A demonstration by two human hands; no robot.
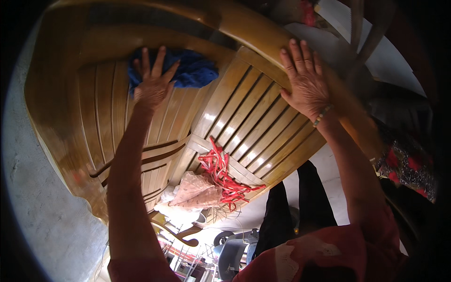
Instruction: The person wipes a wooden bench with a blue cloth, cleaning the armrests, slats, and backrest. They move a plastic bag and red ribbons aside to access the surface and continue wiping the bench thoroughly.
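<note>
My left hand lies with spread fingers on a crumpled blue cloth, pressing it against the slatted wooden backrest of a bench. Part of the cloth is hidden under the palm. To the right, my right hand rests flat on the curved wooden armrest, fingers slightly apart and nothing in them. A beaded bracelet circles that wrist. Between my arms stretches the glossy slatted seat.
Red and white straps lie tangled on the seat beside crumpled translucent plastic. A grey wall or floor surface borders the bench at left. Dark, floral-patterned fabric is at right. A grey plastic object stands below the bench's far end.
</note>
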